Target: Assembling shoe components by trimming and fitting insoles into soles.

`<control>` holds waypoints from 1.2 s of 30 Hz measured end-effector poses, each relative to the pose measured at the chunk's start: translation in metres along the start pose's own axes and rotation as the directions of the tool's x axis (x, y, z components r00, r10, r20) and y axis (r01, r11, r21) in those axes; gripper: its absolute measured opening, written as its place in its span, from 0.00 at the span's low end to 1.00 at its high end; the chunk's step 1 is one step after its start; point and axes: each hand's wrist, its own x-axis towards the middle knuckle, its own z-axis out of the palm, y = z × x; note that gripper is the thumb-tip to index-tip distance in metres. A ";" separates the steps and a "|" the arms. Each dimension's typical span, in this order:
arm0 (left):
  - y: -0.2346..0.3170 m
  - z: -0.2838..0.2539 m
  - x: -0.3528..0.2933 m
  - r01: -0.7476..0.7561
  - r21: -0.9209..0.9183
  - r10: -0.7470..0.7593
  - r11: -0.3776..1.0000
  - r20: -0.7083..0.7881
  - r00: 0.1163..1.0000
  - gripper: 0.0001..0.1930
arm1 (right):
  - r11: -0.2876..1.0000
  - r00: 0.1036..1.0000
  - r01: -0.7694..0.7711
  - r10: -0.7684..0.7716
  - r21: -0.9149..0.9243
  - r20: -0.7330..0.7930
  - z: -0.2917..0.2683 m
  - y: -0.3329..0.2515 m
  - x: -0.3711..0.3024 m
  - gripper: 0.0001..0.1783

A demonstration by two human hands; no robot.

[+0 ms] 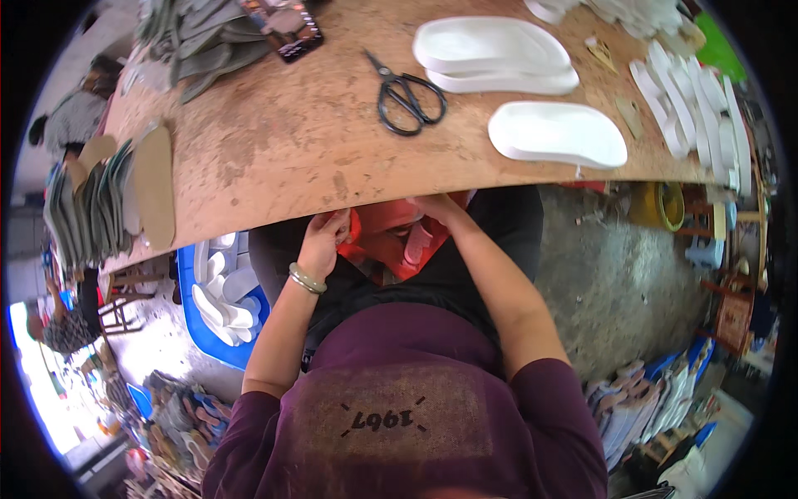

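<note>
Below the front edge of a worn tan wooden table (274, 125), the bare left hand (331, 226) grips the left side of a bright red plastic-looking sheet (378, 223); the bare right hand (436, 208) is at its upper right, fingers partly hidden. A textured pink piece (417, 244) lies on the red. Black-handled metal scissors (387, 76) lie left of a single white foam-like sole (557, 135).

Noted: scissors (387, 76) on the table (249, 150), beyond the right hand (432, 206); soles (557, 133) ahead and right of it; tub (198, 334), holding further soles (212, 306), left of the left hand (331, 229)
</note>
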 end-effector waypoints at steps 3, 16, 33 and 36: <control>-0.005 -0.035 -0.001 -0.039 0.015 0.040 0.999 -0.050 0.998 0.04 | 0.991 0.992 0.120 -0.118 0.056 -0.032 0.022 -0.016 0.016 0.24; 0.063 -0.060 -0.085 -0.330 0.860 0.478 0.388 0.118 0.871 0.17 | 0.941 0.890 -0.334 0.296 0.053 0.345 -0.075 -0.072 -0.085 0.22; 0.192 -0.278 -0.030 0.153 0.869 0.645 0.470 -0.457 0.612 0.19 | 0.935 0.914 0.080 -0.208 0.346 0.349 -0.094 -0.232 -0.055 0.17; 0.187 -0.272 -0.014 0.042 0.842 0.667 0.537 -0.455 0.590 0.21 | 0.913 0.908 0.102 -0.248 0.394 0.339 -0.093 -0.245 -0.043 0.16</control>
